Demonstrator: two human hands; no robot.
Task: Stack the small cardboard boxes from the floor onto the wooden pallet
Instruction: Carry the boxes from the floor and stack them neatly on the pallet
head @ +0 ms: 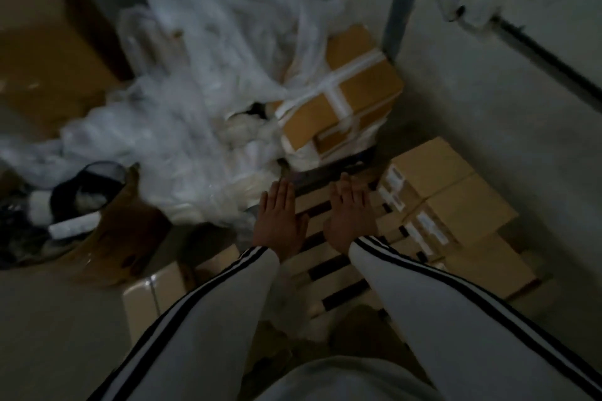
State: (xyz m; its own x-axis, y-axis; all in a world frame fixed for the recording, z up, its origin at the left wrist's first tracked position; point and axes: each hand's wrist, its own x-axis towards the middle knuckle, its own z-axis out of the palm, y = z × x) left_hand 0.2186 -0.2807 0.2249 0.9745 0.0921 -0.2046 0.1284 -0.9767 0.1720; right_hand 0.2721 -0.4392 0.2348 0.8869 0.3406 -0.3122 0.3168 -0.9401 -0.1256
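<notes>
**Cardboard waiting, both grips empty over the pallet**

Left grip [280,216] and right grip [350,215] were stretched forward side by side, palms down. Their fingers were straight and together, and they held nothing. Whether they touched the slats or hovered above them could not be told through the blur.

Beneath them lay the pallet [325,254], pale slats with dark gaps. On its right side, near the right grip, stood the boxes [469,202]. They were plain brown with white labels on their ends, packed tight against each other along the wall [488,91].

Left of the pallet, partly hidden by the left sleeve [228,309], a floor box [146,303] sat on the floor [49,319] with a taped seam across its top. It looked the nearest one left to lift.

Beyond the grips a strapped bundle [338,101] leaned among loose film [211,75], and a bin [91,185] stood further left.

The floor box looked stiff and square-edged, and small enough for one lift, though its weight could not be judged from outside. Smooth card would likely slide between flat palms. The safer hold seemed to be both grips on opposite sides, with fingers hooked under the bottom edge and not on the tape. Corners would probably crush if it were dropped onto the slats, so it called for setting down flat, tight against the boxes.
</notes>
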